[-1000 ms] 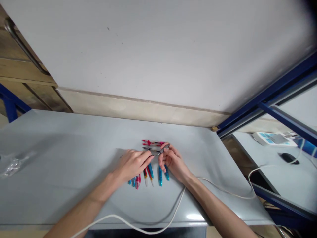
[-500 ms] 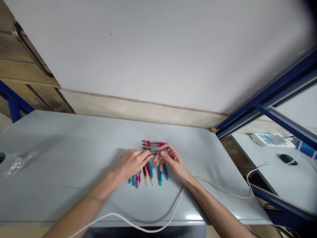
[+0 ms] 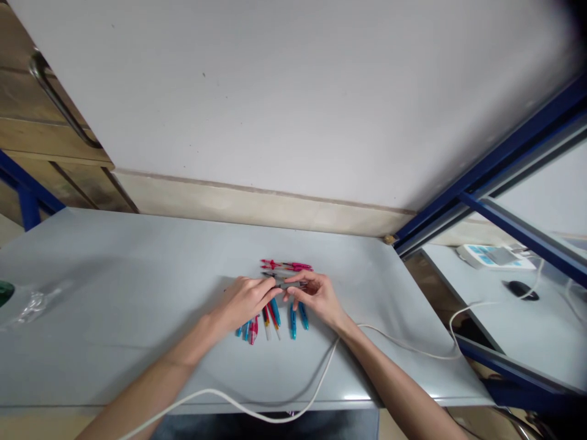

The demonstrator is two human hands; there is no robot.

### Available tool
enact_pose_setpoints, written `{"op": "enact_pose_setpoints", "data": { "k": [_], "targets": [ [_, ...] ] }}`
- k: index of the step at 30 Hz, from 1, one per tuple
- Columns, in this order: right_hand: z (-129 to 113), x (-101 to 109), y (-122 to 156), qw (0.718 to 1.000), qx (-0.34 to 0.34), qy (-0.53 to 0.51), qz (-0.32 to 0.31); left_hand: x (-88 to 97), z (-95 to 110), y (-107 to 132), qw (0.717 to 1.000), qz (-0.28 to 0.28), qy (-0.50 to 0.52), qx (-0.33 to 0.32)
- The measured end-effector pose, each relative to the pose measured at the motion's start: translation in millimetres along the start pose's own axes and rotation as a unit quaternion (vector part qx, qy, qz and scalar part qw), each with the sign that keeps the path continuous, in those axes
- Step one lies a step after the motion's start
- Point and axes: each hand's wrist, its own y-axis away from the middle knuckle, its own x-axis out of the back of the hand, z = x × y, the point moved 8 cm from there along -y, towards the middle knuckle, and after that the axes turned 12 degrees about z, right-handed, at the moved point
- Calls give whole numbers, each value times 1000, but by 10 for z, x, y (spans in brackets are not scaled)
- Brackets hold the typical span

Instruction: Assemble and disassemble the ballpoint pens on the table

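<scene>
Both my hands meet over a small heap of pens on a grey table [image 3: 137, 293]. My left hand [image 3: 245, 302] and my right hand [image 3: 316, 296] pinch the two ends of one dark grey pen [image 3: 287, 283], held level just above the table. Under the hands lie several blue, red and white pens [image 3: 275, 315], pointing toward me. Beyond the fingers, two pink-red pens [image 3: 287, 266] lie side by side across the table.
A white cable [image 3: 321, 379] runs across the table's near edge and off to the right. A clear plastic bag [image 3: 32, 302] lies at the far left. To the right, past a blue frame [image 3: 481, 177], a second table holds a device [image 3: 498, 256] and a black mouse [image 3: 520, 288].
My right hand has slid slightly left and lowered, and its fingers have closed in on the grey pen's end. The camera view has shifted a little.
</scene>
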Motion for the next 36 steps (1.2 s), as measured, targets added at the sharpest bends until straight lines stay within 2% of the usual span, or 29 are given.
{"op": "enact_pose_setpoints", "data": {
  "k": [6,9,13,16,22,30,36],
  "targets": [
    [7,0,14,992,40,115,20,-57,-25,3,997,10,76,13],
    [-56,10,18,993,52,105,23,-43,-64,-8,994,30,105,25],
    [-71,83,15,995,34,89,42,-35,-84,-12,990,40,136,23],
    [-64,112,25,995,26,86,49,-47,-67,-1,989,35,141,8],
    [-145,94,49,990,54,117,56,-51,-75,6,988,39,147,18],
    [-168,48,57,983,86,160,30,-57,-45,-5,991,14,126,28],
    [-110,20,63,961,133,242,19,-55,25,-26,986,11,162,26]
  ]
}}
